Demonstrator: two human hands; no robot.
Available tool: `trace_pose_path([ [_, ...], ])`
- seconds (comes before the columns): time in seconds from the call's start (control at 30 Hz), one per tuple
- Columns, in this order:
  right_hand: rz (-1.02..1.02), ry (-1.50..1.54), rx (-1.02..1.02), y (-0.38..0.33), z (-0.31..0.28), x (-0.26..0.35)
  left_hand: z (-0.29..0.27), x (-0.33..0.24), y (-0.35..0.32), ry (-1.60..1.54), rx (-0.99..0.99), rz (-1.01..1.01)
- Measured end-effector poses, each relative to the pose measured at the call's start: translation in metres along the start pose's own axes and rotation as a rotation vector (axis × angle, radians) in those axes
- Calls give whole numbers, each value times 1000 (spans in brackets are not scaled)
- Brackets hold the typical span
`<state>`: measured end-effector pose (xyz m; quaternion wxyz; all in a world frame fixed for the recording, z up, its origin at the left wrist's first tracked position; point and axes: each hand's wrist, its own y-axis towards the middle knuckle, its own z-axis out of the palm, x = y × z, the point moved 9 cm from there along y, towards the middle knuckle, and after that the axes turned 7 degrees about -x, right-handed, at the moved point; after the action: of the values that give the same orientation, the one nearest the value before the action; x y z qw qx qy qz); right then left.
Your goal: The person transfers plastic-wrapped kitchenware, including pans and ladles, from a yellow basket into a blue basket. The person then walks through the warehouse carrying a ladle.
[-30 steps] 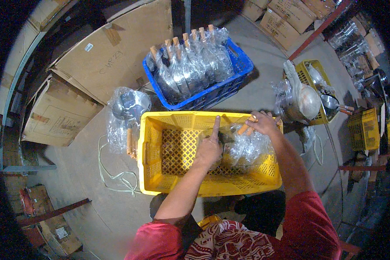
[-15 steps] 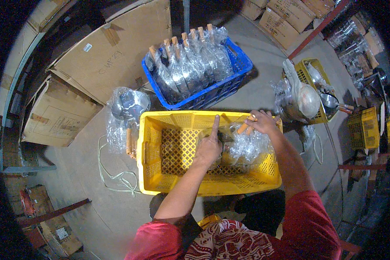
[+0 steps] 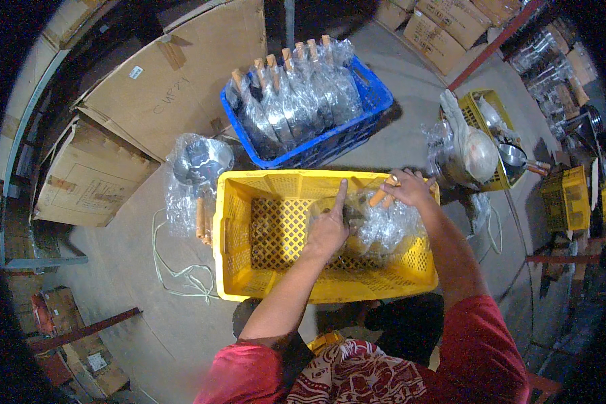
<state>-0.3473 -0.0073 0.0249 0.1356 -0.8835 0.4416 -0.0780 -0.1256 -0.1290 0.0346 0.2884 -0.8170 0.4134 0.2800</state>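
A yellow crate [image 3: 246,176] stands in front of me with several plastic-wrapped pans [image 3: 387,229] in its right half, their wooden handles [image 3: 382,193] at the far right. My right hand [image 3: 411,187] is closed round these handles near the crate's far rim. Inside the crate, my left hand [image 3: 328,229] is at the left side of the wrapped pans. Its index finger points away from me, while the other fingers bend down against a clear-wrapped pan and are partly hidden.
Beyond the crate stands a blue crate [image 3: 310,159] with several wrapped, wooden-handled pans [image 3: 289,101]. A wrapped pan bundle [image 3: 202,165] and pale cord [image 3: 182,286] lie on the left floor. Cardboard boxes [image 3: 175,81] stand far left; an olive-yellow crate [image 3: 475,111] with pans stands right.
My left index finger has shifted slightly right, and the left hand has moved slightly with it. My right hand remains at the handles.
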Motion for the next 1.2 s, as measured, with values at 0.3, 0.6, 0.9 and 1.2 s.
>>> trace_pose_path([
  [0.3, -90, 58, -48, 6, 7, -3, 6, 9, 0, 52, 4, -56],
  [0.6, -113, 64, -23, 17, 17, -4, 8, 9, -1, 59, 74, -24],
  [0.9, -82, 27, -49, 7, 9, -7, 13, 35, 14, -246, -45, -129],
  [1.2, 13, 6, 30, 2, 5, -9, 111, 130, 27, -555, -102, 196],
])
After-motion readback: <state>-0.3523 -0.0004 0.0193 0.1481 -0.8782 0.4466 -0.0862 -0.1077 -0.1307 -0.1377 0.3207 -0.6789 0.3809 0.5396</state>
